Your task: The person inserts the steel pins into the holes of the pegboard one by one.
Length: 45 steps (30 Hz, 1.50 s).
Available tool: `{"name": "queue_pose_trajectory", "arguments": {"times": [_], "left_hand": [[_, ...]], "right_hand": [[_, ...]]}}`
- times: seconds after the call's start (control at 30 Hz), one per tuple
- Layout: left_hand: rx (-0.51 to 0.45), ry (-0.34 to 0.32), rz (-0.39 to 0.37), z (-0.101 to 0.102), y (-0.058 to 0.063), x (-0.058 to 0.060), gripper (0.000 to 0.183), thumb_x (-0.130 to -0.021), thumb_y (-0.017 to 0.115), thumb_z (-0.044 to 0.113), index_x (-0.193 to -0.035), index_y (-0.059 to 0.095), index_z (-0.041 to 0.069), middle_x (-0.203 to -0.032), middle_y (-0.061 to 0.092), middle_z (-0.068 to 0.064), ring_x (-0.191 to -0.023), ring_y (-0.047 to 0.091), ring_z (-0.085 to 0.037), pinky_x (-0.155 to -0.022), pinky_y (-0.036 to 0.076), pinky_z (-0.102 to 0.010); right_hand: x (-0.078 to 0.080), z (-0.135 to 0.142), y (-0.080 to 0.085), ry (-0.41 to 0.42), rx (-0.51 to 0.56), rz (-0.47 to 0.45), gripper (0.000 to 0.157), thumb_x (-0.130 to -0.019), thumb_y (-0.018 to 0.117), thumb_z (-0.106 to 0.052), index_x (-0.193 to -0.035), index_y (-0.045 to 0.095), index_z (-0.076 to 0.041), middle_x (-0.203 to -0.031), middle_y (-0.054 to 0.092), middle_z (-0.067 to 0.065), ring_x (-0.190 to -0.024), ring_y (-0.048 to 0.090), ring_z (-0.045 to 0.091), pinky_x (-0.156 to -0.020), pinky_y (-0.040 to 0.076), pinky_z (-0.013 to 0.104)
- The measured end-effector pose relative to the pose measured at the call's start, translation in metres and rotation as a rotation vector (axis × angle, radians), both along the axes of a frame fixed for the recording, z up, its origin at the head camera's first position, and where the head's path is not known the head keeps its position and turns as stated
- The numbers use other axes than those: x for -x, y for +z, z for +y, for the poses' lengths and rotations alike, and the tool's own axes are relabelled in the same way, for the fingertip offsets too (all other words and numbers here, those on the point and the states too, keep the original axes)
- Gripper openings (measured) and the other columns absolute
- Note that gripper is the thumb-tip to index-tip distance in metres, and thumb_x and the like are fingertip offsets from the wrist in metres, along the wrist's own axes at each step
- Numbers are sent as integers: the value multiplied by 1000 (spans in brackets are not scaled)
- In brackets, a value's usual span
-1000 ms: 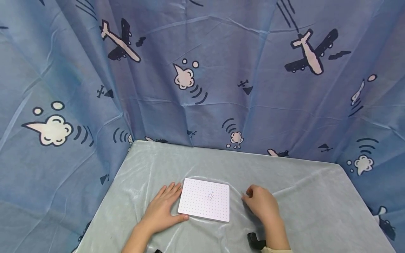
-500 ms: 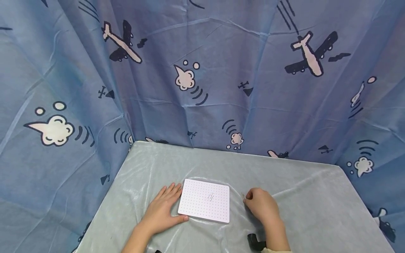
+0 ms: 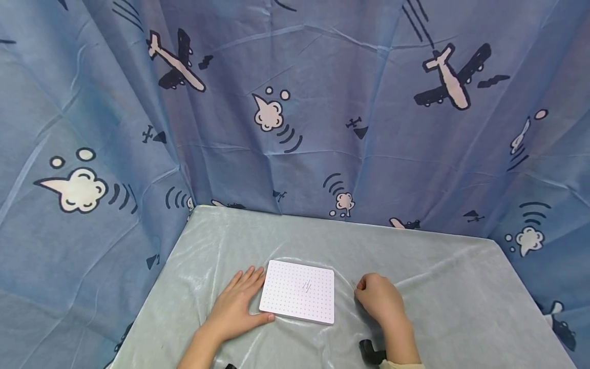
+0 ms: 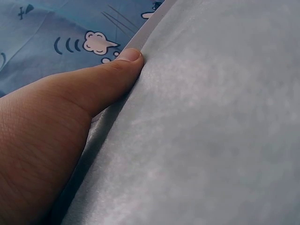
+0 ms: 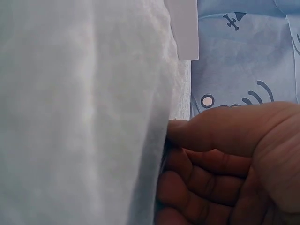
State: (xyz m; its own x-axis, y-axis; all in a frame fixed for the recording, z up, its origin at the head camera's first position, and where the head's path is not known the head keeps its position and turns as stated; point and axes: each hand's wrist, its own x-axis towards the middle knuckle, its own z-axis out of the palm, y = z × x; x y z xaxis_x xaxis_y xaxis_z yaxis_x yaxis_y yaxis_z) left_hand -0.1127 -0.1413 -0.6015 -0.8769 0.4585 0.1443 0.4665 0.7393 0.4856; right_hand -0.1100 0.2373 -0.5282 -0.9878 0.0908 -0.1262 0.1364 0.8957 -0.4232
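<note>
A white board [image 3: 295, 302] with rows of small dots or holes lies on the cloth in the head view. Several thin needle-like pieces [image 3: 307, 286] lie on it, right of its middle. My left hand [image 3: 236, 307] rests flat at the board's left side, fingers spread, thumb along the near edge; the left wrist view shows that thumb [image 4: 112, 77] against the board's side. Right of the board, my right hand [image 3: 380, 297] has curled fingers and pinches a thin, needle-like piece [image 3: 354, 283] between thumb and forefinger. Its exact kind is too small to tell.
Grey plush cloth [image 3: 461, 297] with soft folds covers the table. A blue curtain [image 3: 295, 169] printed with planes and clouds hangs behind it and at both sides. A black device [image 3: 370, 352] sits at my right wrist.
My right hand stays right of the board, with only a slight shift of its fingers and the thin piece. The left hand and the board keep their places.
</note>
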Motion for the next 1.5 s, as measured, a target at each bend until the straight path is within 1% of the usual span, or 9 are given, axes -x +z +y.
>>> {"name": "queue_pose_trajectory", "arguments": {"times": [0.2,0.33,0.6,0.83,0.93,1.07,1.23,1.33,1.5], "left_hand": [[-4,19,32,-5,-2,-1,108,-86,74,81,-166,50,12,-174,42,-3,-164,30,-27,-137,17,-48],[-6,12,55,-4,-5,0,108,-86,72,82,-165,51,11,-173,43,-3,-163,32,-28,-136,20,-50],[2,2,50,-4,-8,1,110,-86,69,85,-165,50,11,-174,42,-3,-164,31,-27,-137,18,-47],[3,-1,61,-5,-10,1,109,-88,66,86,-166,49,13,-174,41,-2,-164,31,-27,-137,16,-45],[1,-5,73,-4,-10,2,108,-88,66,85,-166,49,12,-174,41,-2,-163,32,-28,-136,18,-47],[7,-8,56,-3,-7,3,109,-87,69,84,-167,48,12,-174,41,-3,-164,30,-27,-137,18,-47],[29,-4,27,-4,-5,4,110,-87,71,82,-168,46,12,-175,39,-2,-165,27,-24,-137,14,-45],[37,-4,22,-4,-4,5,110,-87,70,83,-168,45,12,-176,38,-1,-166,25,-23,-138,13,-43],[39,-4,20,-3,-3,5,111,-87,70,83,-168,45,12,-176,37,-1,-166,24,-23,-138,12,-43]], "right_hand": [[6,-4,-1,21,1,8,18,-87,72,-9,-71,65,-14,-67,59,-1,-60,53,19,-52,42,35],[6,-3,-3,25,-5,1,19,-88,71,-10,-71,64,-15,-67,58,-1,-60,52,19,-52,41,35],[3,-3,-2,20,17,3,15,-90,71,-14,-76,67,-15,-69,60,-3,-61,54,18,-53,43,36],[5,-12,7,-12,85,89,4,-88,71,-15,-85,72,-13,-75,65,-3,-66,56,17,-58,47,36],[6,-20,11,-22,161,125,4,-87,72,-15,-87,74,-11,-76,65,-3,-67,57,16,-59,47,33],[4,-35,14,2,325,173,2,-84,74,-8,-85,73,-9,-74,65,-2,-67,57,15,-58,47,26],[0,-53,11,44,496,233,11,-83,73,3,-86,72,-7,-76,66,0,-69,60,14,-59,52,22],[-1,-61,5,50,561,265,13,-84,75,6,-87,73,-7,-78,68,1,-71,64,14,-62,56,22],[-3,-71,-2,80,604,304,19,-86,80,7,-89,73,-10,-82,71,-1,-73,67,11,-66,59,22]]}}
